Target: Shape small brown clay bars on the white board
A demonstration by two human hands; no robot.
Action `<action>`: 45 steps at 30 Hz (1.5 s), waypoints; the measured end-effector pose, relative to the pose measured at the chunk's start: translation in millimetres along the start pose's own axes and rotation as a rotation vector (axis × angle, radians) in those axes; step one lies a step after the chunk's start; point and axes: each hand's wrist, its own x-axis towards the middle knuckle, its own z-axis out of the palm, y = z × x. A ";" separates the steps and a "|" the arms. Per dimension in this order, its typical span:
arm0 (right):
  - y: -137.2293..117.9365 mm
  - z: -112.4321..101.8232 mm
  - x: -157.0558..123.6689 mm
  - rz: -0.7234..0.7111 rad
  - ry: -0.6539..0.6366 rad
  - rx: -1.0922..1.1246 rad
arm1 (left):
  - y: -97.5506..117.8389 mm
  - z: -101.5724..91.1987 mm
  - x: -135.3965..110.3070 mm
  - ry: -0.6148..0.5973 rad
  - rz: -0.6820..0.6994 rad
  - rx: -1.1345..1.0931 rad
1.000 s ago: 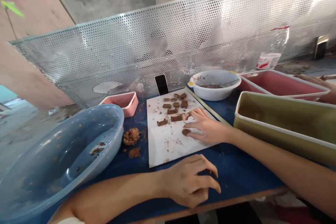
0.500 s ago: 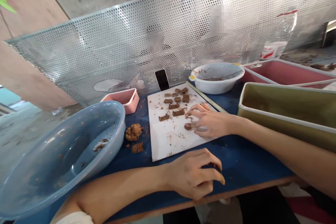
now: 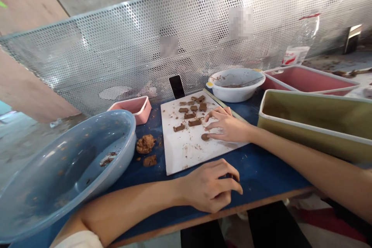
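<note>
One round brown clay-like lump (image 3: 205,136) met the right hand (image 3: 226,126), fingers parted; likely mid-rolling, next wanting light pressure. Left hand (image 3: 213,186) curled loosely, empty, near blue tabletop (image 3: 260,172) front edge.

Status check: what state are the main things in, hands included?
Left hand: loosely curled
Right hand: spread, at round piece
Round piece: lying on white board
White board: flat, smudged
Phone: propped up, screen dark
Blue basin: open, scraps inside
White basin: open, strands inside
Green bin: open
Brown lump: rough, unshaped
</note>
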 end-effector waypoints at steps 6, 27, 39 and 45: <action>-8.1 17.4 2.8 0.102 -0.064 0.057 | 0.8 -0.7 -0.3 0.001 -0.029 0.003; -7.6 29.5 -0.1 0.127 0.000 0.011 | 0.7 0.3 -0.3 0.004 -0.043 -0.006; -3.6 17.7 -1.8 0.057 0.048 -0.046 | 1.7 -0.2 0.0 -0.016 -0.084 -0.019; -6.1 20.8 -0.7 0.108 -0.010 0.030 | 0.4 0.6 -3.5 -0.079 -0.115 -0.029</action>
